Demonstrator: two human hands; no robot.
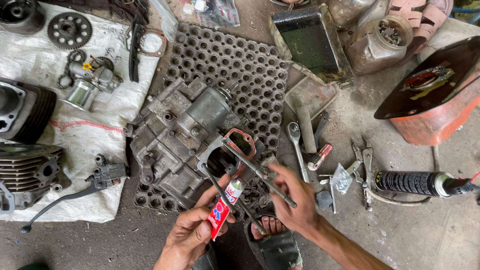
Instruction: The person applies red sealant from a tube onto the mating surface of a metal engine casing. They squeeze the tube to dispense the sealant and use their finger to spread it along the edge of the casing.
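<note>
A small red and white tube sits near centre, clamped in the left hand just below the engine crankcase on its perforated rubber mat. The right hand pinches one of the long studs beside it. A ratchet wrench lies right; a finned cylinder rests far left on a white sack.

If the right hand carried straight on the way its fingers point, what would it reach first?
The right hand points up-left; it would probably meet the long stud at its fingertips first, then the engine crankcase. Depth is unclear.
</note>
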